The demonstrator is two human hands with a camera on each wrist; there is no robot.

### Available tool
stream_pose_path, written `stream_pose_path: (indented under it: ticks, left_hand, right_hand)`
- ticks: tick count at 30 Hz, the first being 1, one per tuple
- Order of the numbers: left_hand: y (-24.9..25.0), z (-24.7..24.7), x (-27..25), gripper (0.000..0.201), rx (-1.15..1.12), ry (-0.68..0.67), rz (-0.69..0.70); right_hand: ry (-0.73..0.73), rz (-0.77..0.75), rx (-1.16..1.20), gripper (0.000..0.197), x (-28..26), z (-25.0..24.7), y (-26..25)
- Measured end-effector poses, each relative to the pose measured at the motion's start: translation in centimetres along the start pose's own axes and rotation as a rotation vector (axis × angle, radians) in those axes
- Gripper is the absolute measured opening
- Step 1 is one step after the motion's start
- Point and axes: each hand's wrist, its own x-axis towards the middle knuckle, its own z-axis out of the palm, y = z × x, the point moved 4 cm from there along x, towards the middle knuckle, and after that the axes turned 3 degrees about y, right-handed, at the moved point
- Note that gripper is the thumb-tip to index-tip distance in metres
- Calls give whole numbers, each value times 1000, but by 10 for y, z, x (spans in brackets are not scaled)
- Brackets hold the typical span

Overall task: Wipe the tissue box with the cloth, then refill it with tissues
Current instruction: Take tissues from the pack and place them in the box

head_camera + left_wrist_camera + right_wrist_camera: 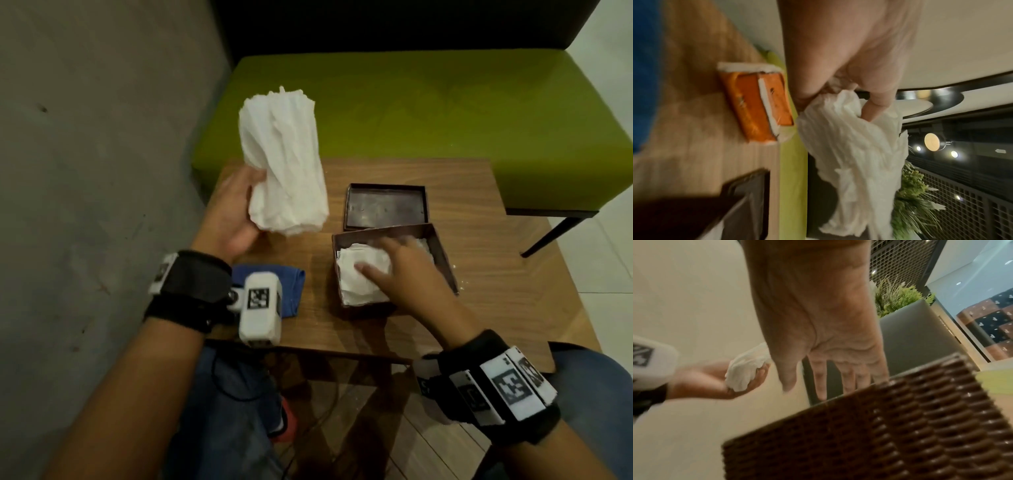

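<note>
The brown woven tissue box [443,253] stands open on the wooden table [479,274], with white tissues [359,281] lying inside. My right hand [404,270] reaches into the box, its straight fingers [821,382] pressing down on those tissues. Above the table's left part, my left hand [239,212] grips a tall stack of white tissues [284,161] by its lower end; the same tissue stack [855,154] hangs from curled fingers in the left wrist view. The blue cloth [291,284] lies on the table by my left wrist.
The box's flat lid [387,207] lies upside down just behind the box. An orange tissue pack [756,107] lies near the table's far edge. A green bench [445,113] runs behind the table and a grey wall [85,171] stands left.
</note>
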Motion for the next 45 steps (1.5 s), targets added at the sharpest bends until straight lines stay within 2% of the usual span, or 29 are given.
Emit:
stream_pose_path:
  ticks: [2, 3, 5, 7, 8, 10, 13, 17, 19, 22, 26, 31, 33, 36, 38, 39, 41, 43, 45]
  left_hand:
    - [-16, 15, -22, 25, -79, -43, -55]
    - [-26, 23, -33, 26, -115, -51, -91]
    - [-45, 38, -52, 28, -135, -91, -147]
    - [-63, 50, -67, 32, -118, -116, -197]
    - [-71, 54, -73, 38, -95, -113, -220]
    - [-85, 61, -83, 45, -43, -110, -254]
    - [-91, 68, -92, 48, 35, -124, -231]
    - [-83, 69, -94, 40, 117, -97, -145]
    - [-82, 74, -97, 43, 142, -94, -123]
    - [-84, 85, -104, 33, 277, -99, -117]
    - [-79, 76, -98, 11, 308, -9, -86]
    - [-77, 82, -97, 13, 395, -59, -69]
    - [-73, 77, -95, 22, 309, 7, -87]
    - [-70, 58, -97, 43, 10, 129, -60]
    - [-79, 59, -106, 59, -89, 84, -123]
    - [-85, 66, -112, 60, -116, 15, -172]
    - [-96, 79, -121, 49, -192, -88, -237]
    - [-100, 80, -120, 38, -227, -51, -211]
    - [-97, 73, -112, 39, -188, -18, -162]
  right_hand:
    - [191, -42, 353, 48, -9, -21, -12]
    - [227, -10, 585, 49, -12, -28, -14]
    - [123, 125, 1025, 62, -16, -30, -15]
    - [-59, 168, 1288, 80, -23, -27, -16]
    - [-120, 146, 1368, 78, -27, -27, -18]
    - [-171, 159, 1466, 60, -35, -26, -18]
    - [-135, 276, 1484, 42, -42, -21, -8]
    - [-112, 304, 1565, 40, -49, -19, 2]
    - [-91, 299, 1541, 40, -52, -17, -1]
    - [-50, 335, 1472, 40, -55, -10, -4]
    - [-145, 335, 1524, 37, -58, -14, 0]
    - [-141, 350, 1443, 30, -59, -9, -4]
    - [-57, 362, 1476, 25, -58, -12, -1]
    - [78, 351, 1617, 37, -57, -21, 3]
    - [160, 336, 1731, 41, -55, -21, 0]
    - [182, 324, 1770, 42, -55, -19, -3]
    - [211, 301, 1795, 45, -54, -14, -9]
    - [200, 276, 1769, 47, -53, -11, -11]
    - [174, 263, 1730, 47, -52, -14, -8]
